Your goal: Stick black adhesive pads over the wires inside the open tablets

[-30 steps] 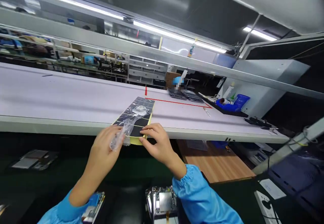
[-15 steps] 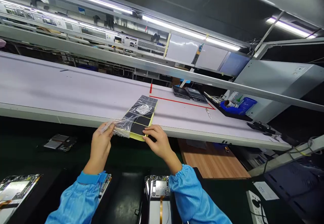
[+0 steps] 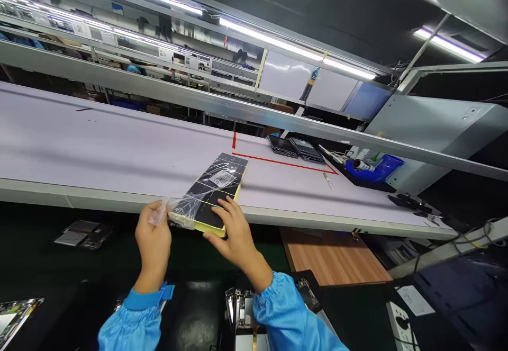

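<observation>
Stack [image 3: 210, 192] juts over the white desk's [image 3: 130, 150] front edge, left fingers [image 3: 147, 214] pinching its wrap [image 3: 190, 207], right fingers [image 3: 232, 214] gripping its corner, now farther onto the top than before, lights [image 3: 272, 40] blazing overhead.

Two bare hands in blue sleeves [image 3: 130, 323] work at a long white bench [image 3: 99, 150]. The left hand [image 3: 154, 240] pinches clear plastic wrap [image 3: 186, 208] at the near end of a black, yellow-edged stack [image 3: 216, 196]; the right hand's [image 3: 235, 234] fingers touch its top. Dark flat devices [image 3: 283, 146] sit beyond.
</observation>
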`<action>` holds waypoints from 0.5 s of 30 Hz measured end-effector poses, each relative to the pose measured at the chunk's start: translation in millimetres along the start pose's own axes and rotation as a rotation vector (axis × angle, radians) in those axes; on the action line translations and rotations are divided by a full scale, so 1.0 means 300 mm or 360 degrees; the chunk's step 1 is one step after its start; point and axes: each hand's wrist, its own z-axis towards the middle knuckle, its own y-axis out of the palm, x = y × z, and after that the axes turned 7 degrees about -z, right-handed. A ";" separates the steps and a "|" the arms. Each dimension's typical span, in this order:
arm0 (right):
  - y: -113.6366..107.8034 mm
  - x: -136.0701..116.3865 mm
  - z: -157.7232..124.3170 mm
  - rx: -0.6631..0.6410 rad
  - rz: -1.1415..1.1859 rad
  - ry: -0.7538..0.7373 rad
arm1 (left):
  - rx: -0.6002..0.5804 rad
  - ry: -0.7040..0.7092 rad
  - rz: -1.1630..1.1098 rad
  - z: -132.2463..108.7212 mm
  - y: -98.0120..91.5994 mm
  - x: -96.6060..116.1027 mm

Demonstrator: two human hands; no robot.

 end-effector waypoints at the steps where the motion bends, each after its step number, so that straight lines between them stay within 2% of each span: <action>1: 0.016 0.005 -0.004 0.0012 -0.0034 -0.0020 | 0.0000 -0.0053 -0.0071 0.008 0.003 -0.012; 4: 0.035 0.025 -0.015 0.0053 -0.0047 -0.0083 | -0.0030 -0.0299 -0.0270 0.056 0.007 -0.034; 7: 0.022 0.039 -0.015 0.0039 -0.0017 -0.0094 | -0.0017 -0.0486 -0.0389 0.102 0.009 -0.021; 10: 0.005 0.046 -0.009 0.0020 -0.0015 -0.0101 | 0.0019 -0.0476 -0.0467 0.118 0.019 0.018; 15: -0.006 0.051 0.000 -0.0005 -0.0008 -0.0158 | -0.0058 -0.0440 -0.0476 0.132 0.045 0.071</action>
